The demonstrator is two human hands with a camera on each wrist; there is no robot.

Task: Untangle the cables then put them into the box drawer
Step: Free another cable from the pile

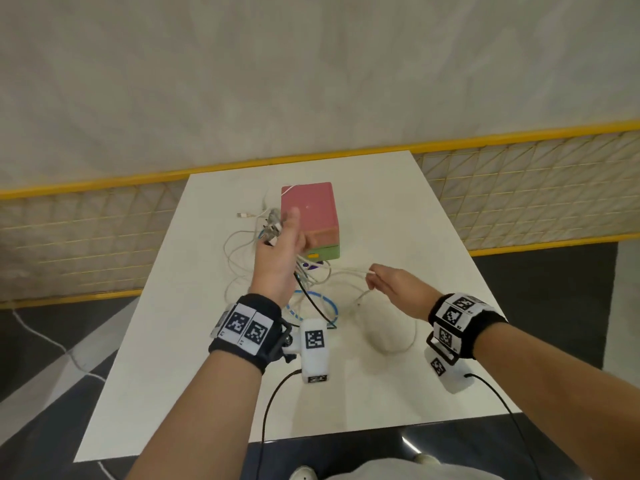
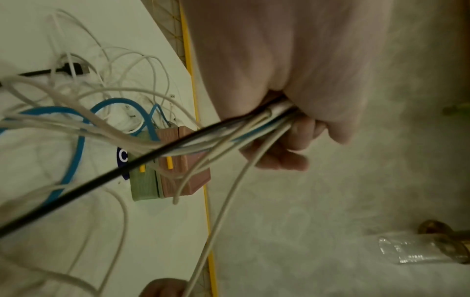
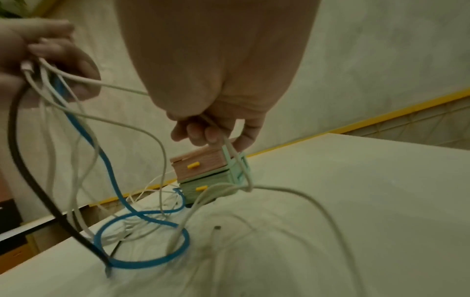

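Raised above a white table (image 1: 398, 209), left hand (image 1: 280, 251) with fingers curled tight around a bundle of cables (image 2: 229, 132): white strands, a blue cable (image 3: 142, 219) and a black cable (image 2: 101, 180), all trailing down into a loose tangle on the tabletop. Lower and to the right, right hand (image 1: 398, 289) with fingertips (image 3: 198, 132) pinched narrow on a single white cable (image 1: 349, 270), drawn out sideways from the tangle. Just behind the tangle, on the table, the box (image 1: 309, 216), pink upper part over green lower drawer (image 3: 203, 187), both yellow handles showing, drawers shut.
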